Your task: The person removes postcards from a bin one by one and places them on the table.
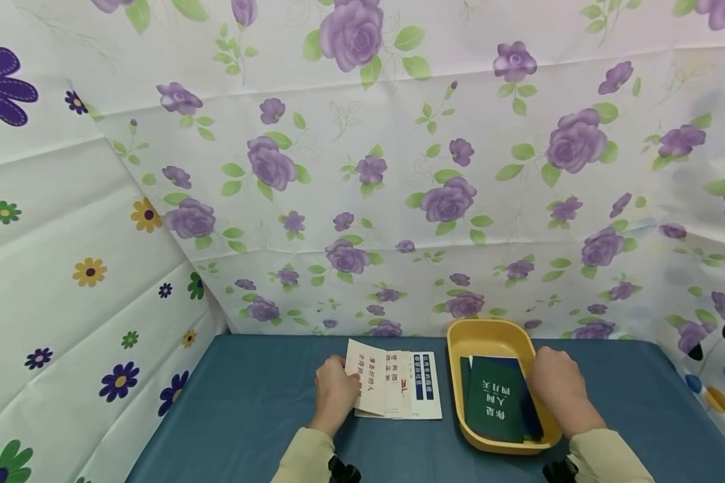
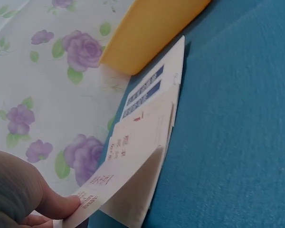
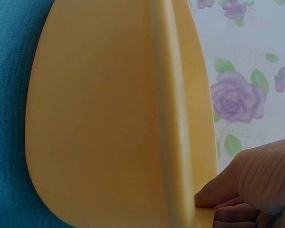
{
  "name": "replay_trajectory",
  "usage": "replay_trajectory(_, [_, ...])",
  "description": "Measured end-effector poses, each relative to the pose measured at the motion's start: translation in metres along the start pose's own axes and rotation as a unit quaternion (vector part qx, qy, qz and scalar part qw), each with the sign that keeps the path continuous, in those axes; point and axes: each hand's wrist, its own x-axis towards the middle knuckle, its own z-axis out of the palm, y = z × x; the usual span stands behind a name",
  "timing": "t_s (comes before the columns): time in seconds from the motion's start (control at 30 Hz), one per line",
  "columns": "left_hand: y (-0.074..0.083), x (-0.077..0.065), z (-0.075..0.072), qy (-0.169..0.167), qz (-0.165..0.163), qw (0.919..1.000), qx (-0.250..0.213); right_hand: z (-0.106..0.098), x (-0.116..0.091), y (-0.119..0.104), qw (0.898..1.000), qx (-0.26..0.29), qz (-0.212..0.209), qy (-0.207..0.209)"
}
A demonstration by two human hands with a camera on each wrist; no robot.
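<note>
On the table lies a cream booklet [image 1: 397,382] with reddish characters, overlapping a white booklet [image 1: 430,396] with dark blue bands. My left hand [image 1: 335,396] pinches the cream booklet's left edge. In the left wrist view that edge is raised, with the thumb [image 2: 61,205] on top and another sheet beneath. My right hand [image 1: 559,386], fingers curled, grips the right rim of a yellow tray [image 1: 489,327]. In the right wrist view the near wall hides part of the thumb tip. A green book [image 1: 495,402] with white characters lies in the tray over a dark blue book [image 1: 533,419].
A blue-green cloth [image 1: 229,416] covers the table. Behind it rises a white sheet [image 1: 393,221] with purple roses, and another flowered sheet [image 1: 72,322] stands along the left side. The tray is just right of the booklets.
</note>
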Motion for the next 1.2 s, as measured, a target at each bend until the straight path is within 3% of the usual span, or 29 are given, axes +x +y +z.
replay_trajectory(0.47, [-0.016, -0.003, 0.009, -0.003, 0.02, 0.9996, 0.019, 0.001, -0.001, 0.001, 1.0, -0.001, 0.004, -0.004])
replay_trajectory(0.7, [-0.01, -0.003, 0.01, 0.026, 0.043, 0.9906, 0.127, 0.001, -0.001, 0.0, 1.0, 0.004, 0.002, 0.002])
replay_trajectory(0.97, [-0.006, -0.001, 0.011, 0.033, 0.061, 0.9821, 0.175, 0.003, 0.0, 0.002, 1.0, 0.005, 0.003, 0.005])
replay_trajectory(1.1, [0.008, 0.002, 0.007, 0.042, 0.068, 0.9792, 0.186, 0.003, 0.001, 0.002, 1.0, 0.006, 0.003, 0.003])
replay_trajectory(1.2, [0.034, 0.001, 0.002, 0.048, 0.093, 0.981, 0.163, 0.002, 0.002, 0.002, 1.0, 0.006, 0.002, 0.006])
